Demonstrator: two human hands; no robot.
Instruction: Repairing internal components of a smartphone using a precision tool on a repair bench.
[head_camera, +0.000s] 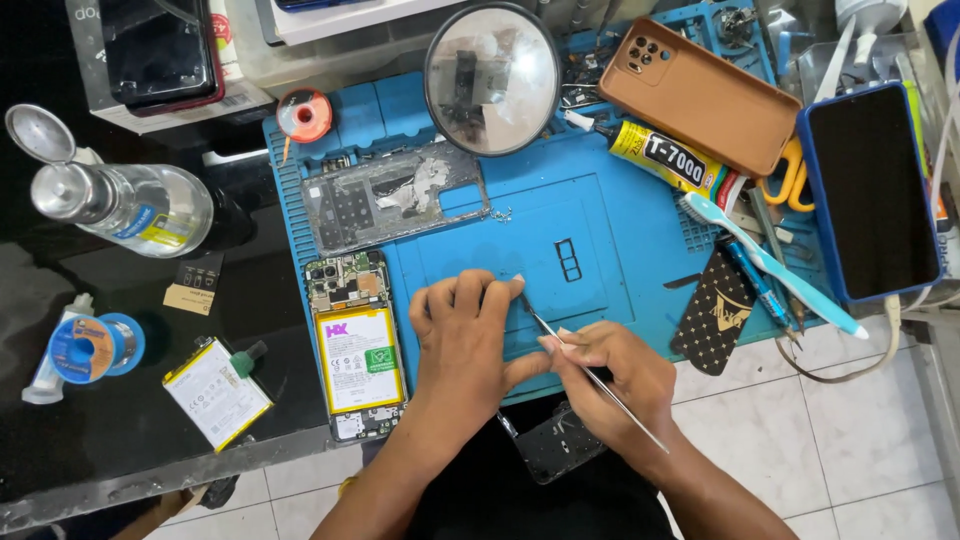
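While the right hand (615, 375) pinches thin, stiff metal tweezers (590, 375) mid-shaft, the left hand (462, 335) curls fingertips down on the blue mat (600, 220), covering whatever small, likely fragile part the tips meet; beyond lies an opened phone (355, 345).

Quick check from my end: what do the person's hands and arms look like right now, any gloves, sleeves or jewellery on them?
Both are bare. The left hand and right hand wear no gloves, and no rings, watch or wristband show. The forearms are uncovered down to the bottom edge of the picture, with no sleeve in view. Fingernails look short and unpainted. No cables or straps on either arm.
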